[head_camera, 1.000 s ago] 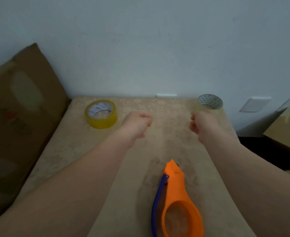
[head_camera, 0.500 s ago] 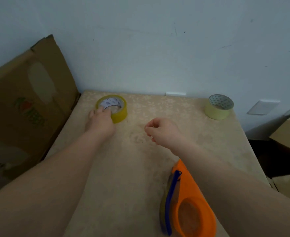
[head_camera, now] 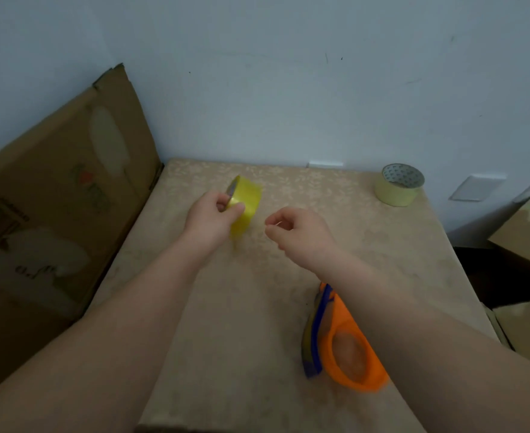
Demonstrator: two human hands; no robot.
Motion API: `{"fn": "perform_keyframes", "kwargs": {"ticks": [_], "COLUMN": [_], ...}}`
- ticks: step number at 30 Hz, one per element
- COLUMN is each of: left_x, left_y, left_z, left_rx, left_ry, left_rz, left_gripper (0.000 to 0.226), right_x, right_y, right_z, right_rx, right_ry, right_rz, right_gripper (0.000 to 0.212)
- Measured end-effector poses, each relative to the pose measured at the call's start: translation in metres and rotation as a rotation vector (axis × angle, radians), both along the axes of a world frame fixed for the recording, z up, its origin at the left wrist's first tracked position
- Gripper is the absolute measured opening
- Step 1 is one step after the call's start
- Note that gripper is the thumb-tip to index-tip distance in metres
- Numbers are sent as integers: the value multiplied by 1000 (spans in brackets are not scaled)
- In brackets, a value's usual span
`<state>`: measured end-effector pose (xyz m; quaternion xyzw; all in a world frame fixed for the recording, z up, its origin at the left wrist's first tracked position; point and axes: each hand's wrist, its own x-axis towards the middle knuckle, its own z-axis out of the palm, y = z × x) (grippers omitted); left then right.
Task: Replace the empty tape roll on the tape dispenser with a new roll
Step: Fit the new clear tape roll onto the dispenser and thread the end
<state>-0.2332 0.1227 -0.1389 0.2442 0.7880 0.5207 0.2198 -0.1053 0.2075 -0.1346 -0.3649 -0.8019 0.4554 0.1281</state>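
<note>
The left hand [head_camera: 215, 215] clamps the yellow tape roll [head_camera: 245, 204] on edge, lifted off the surface [head_camera: 257, 307] up-left of the orange tape dispenser [head_camera: 345, 345]; that thumb-and-finger pinch could let the glossy, translucent, full-looking roll slip. The right hand [head_camera: 295, 234], loosely curled and empty, hovers just beyond the dispenser.

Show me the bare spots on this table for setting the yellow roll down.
Bare table between the two forearms, left of the orange dispenser; also between the right hand and the pale roll. Crowded near the dispenser.
</note>
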Motion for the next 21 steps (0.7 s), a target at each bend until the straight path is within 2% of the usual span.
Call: {"fn": "perform_keyframes", "kwargs": {"ticks": [2,4,7,10,12,16,19,21], "left_x": [24,47,78,100,112,136,155,165], "left_y": [-15,-31,-60,-90,-109,-140,-155,-159], "left_z": [20,38,60,80,92,107,111,111], "left_rx": [90,133,175,204,208,164,156,209], "left_ry": [-194,-312,-424,-469,-426,-241,-128,-133], "left_rz": [-62,-125,-155,-211,-281,-370,-422,-415], "left_gripper": [6,9,11,14,18,15,12,12], "right_x": [11,25,47,67,79,104,121,129], "right_y": [-15,-33,-65,-94,-111,-132,-139,-142], "right_z": [6,15,33,52,66,89,102,106], "right_rx": [23,47,15,-24,-117,-412,-632,-666], "right_ry": [45,95,217,289,325,419,488,494], "right_rz": [-27,2,66,48,16,-89,-126,-125], "right_gripper": [22,26,24,45,50,18,20,27]}}
